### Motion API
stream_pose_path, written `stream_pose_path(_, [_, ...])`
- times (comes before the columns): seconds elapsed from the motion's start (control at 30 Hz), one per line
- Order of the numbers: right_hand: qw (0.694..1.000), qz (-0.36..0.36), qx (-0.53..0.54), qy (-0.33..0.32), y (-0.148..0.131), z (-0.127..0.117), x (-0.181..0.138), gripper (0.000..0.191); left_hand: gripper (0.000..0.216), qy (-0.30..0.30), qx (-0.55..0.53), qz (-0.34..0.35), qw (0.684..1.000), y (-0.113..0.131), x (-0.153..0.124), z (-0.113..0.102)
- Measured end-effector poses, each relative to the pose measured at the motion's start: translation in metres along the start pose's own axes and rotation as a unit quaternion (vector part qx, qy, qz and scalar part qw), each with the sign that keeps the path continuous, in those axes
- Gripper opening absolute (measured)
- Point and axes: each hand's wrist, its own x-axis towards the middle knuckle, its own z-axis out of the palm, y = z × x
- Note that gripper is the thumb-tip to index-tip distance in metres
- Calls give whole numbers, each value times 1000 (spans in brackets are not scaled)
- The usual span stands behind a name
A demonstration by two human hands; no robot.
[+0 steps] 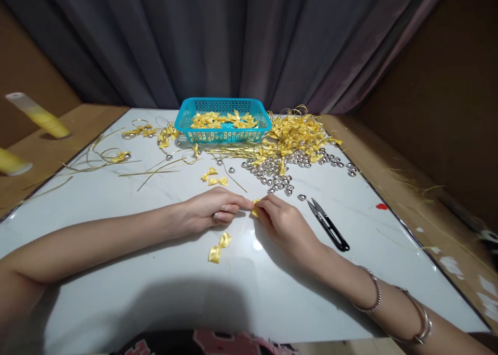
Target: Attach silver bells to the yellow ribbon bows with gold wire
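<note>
My left hand (212,210) and my right hand (282,221) meet at the middle of the white table (155,287). Both pinch one small yellow ribbon bow (255,209) between their fingertips, just above the tabletop. A finished yellow bow (219,247) lies just in front of my left hand. Two more yellow bows (213,176) lie a little beyond it. Black thread snips (329,224) rest to the right of my right hand.
A blue plastic basket (222,118) with yellow bows stands at the back centre. A pile of yellow bows (296,133) and several silver beads (280,172) lie at the back right. Gold cords (116,160) trail at the back left. Two yellow rolls (37,115) sit on the left ledge.
</note>
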Motion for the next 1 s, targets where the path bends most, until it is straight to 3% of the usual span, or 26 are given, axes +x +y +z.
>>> stream_pose_path(0.13, [998, -2, 61, 8, 2, -4, 1, 22, 8, -5, 3, 9, 1000, -1, 4, -2])
stream_pose_path(0.3, [997, -12, 77, 21, 4, -6, 2, 21, 14, 7, 131, 86, 988, -9, 11, -2])
stream_pose_path(0.57, [997, -2, 70, 11, 5, -6, 3, 20, 14, 96, 318, 208, 920, -17, 13, 7])
stream_pose_path(1.0, [993, 5, 120, -15, 9, -11, 5, 21, 12, 133, 360, 259, 886, -25, 8, 14])
